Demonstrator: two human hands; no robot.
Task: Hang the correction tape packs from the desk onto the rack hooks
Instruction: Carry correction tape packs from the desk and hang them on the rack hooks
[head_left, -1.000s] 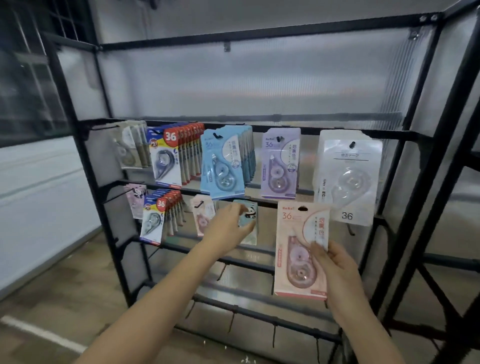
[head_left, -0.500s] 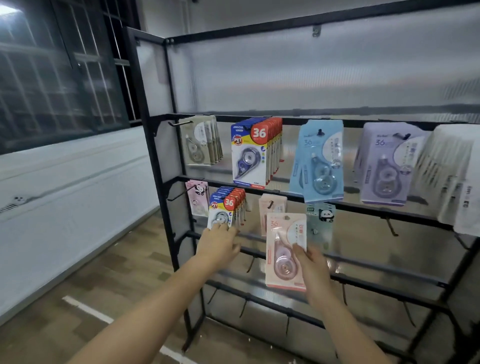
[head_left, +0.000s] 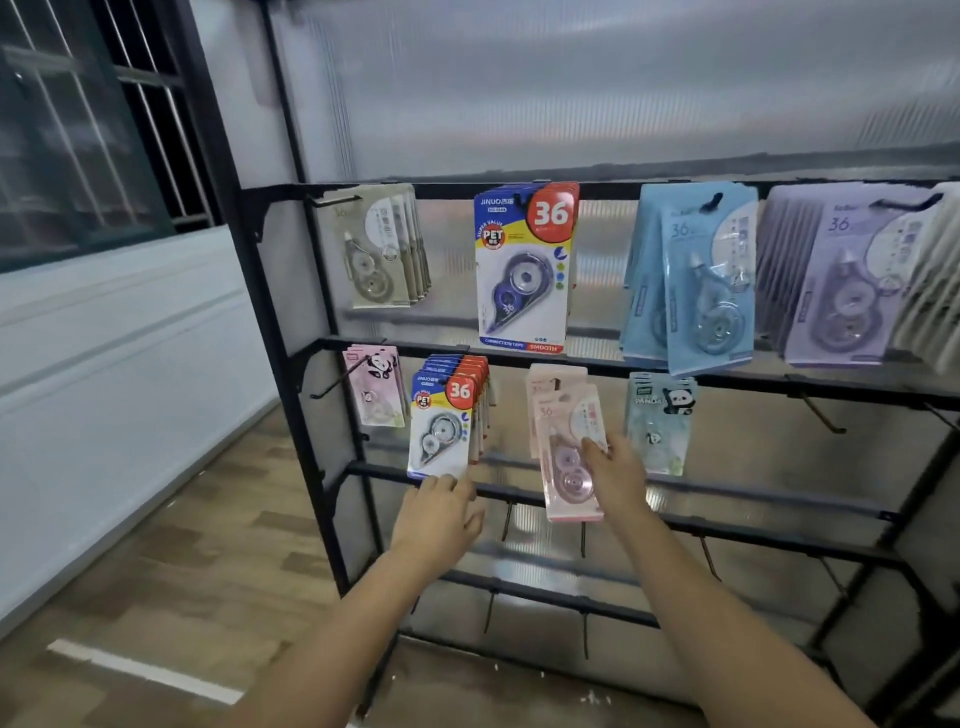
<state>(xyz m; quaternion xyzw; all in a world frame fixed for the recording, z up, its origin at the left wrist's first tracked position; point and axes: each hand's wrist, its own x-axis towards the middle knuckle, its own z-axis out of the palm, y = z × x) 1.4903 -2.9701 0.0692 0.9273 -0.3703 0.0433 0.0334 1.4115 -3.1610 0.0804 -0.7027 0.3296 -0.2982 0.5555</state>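
**Hanging a pink pack on the second rail**

Starting at the left of the rack (head_left: 291, 332), a small pink panda pack (head_left: 375, 387) hung from the second rail, and next to it a stack of blue-and-red packs (head_left: 447, 415) marked 36. The left hand (head_left: 439, 514) reached up beneath that stack, its fingers loosely spread and nearly straight, the tips at or just under the lower edge of the front card; whether they actually touched it could not be told. It held nothing.

Further right, the right hand (head_left: 615, 478) pinched the pink correction tape pack (head_left: 569, 457) by its right edge, fingers on the front over the clear blister and the thumb hidden behind. The pack was tilted, its top lying against the pink pack (head_left: 550, 387) already on that hook; whether its hang-hole had caught the hook was hidden. Right again hung a green panda pack (head_left: 660, 421), then a bare hook (head_left: 821, 415).

Judging by its build, a thin card with a plastic blister, the pack should be light and fairly stiff, though the card would bend if squeezed hard. A hold low on the side edge looked sensible, since it left the slot at the top free for threading; the glossy blister might slip under the fingers.
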